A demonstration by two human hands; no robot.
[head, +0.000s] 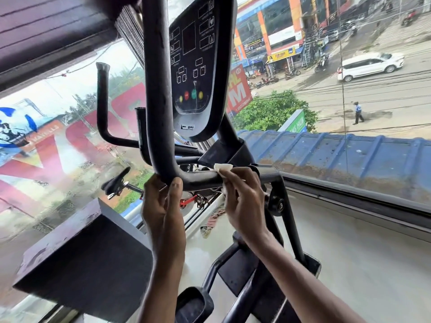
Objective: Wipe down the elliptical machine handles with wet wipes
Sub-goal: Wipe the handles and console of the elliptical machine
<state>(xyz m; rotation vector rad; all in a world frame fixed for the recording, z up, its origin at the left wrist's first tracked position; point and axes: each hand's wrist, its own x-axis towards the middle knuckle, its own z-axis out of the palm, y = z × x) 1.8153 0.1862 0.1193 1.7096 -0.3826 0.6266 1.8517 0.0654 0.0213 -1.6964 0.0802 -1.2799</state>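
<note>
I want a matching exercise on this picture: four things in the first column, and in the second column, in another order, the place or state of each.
Things
1. left hand
2. wet wipe
3. console
4. pedal

Places or states
A. at the bottom of the view
B. grips the bend of the handle
C. pinched against the handle by the right hand
D. behind the upright part of the handle

Pairs: 1-B, 2-C, 3-D, 4-A

Large window (pixel 58 136) over daylit street (pixel 384 94)
</note>
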